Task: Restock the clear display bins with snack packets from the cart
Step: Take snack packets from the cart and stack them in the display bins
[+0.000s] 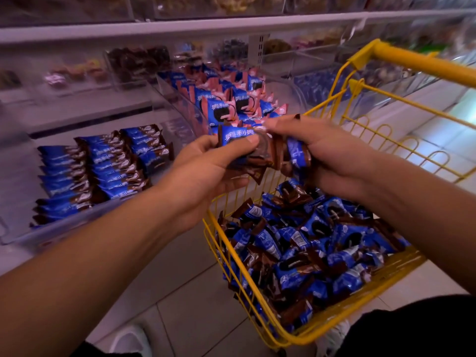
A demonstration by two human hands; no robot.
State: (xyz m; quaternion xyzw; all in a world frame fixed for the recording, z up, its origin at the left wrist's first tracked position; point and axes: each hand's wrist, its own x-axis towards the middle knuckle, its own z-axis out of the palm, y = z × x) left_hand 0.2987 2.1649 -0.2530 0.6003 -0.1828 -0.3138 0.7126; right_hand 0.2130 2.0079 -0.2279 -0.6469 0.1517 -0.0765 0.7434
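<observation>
A shop aisle with a pale tiled floor (180, 292) runs below tiers of white shelves (128, 29) carrying clear bins. Nearest, a yellow wire cart (257, 320) stands on the floor, its basket heaped with loose snack packets (309, 253) in glossy blue and brown foil with crimped ends; several show a dark round biscuit and small white barcode panels, too small to read. Above the cart's far left corner both hands meet. The left hand (206, 166) grips a bunch of packets (247, 153), thumb pressed across the top one, whose blue face bears white Chinese characters. The right hand (327, 153) curls round more of the same bunch from the other side, fingertips pinching its upper edge. Beyond the left forearm, a clear plastic bin (15, 228) at the shelf's front edge holds neat rows of blue and brown packets (103, 166). Behind the hands, a second clear bin (175, 99) is piled with blue and pink packets (231, 99) printed with the same characters. Farther bins are blurred.
</observation>
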